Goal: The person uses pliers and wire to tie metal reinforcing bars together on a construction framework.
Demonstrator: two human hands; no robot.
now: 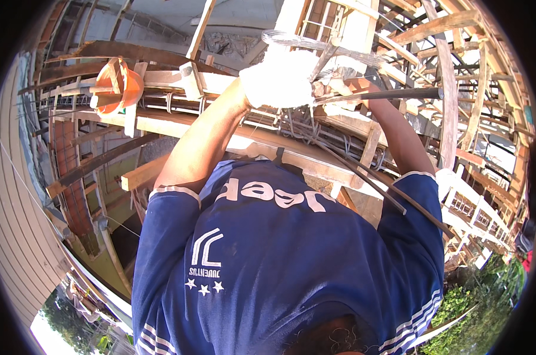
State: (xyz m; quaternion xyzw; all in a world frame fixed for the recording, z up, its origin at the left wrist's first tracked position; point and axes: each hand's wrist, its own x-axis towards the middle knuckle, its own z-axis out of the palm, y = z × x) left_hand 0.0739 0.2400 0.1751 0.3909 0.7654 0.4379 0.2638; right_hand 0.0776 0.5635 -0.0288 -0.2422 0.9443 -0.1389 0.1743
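Observation:
My left hand [280, 80], in a white glove washed out by glare, is over the steel bars of a timber formwork beam [262, 148]; its fingers cannot be made out. To its right, my bare right hand [354, 87] has its fingers curled at the bars, and what they hold is partly hidden. A dark steel rod [392, 94] crosses in front of this hand and points right. Just beyond both hands runs a looped bundle of thin tie wire [321, 46]. Below them, bent steel stirrups [286, 121] and long bars [374, 177] lie along the beam.
An orange rounded plastic thing [126, 86], hard hat or bucket, sits on the timbers at left. An upright wooden post [448, 100] stands at right, amid a lattice of timber. Corrugated sheeting [13, 231] spans the far left. Open gaps show between the beams.

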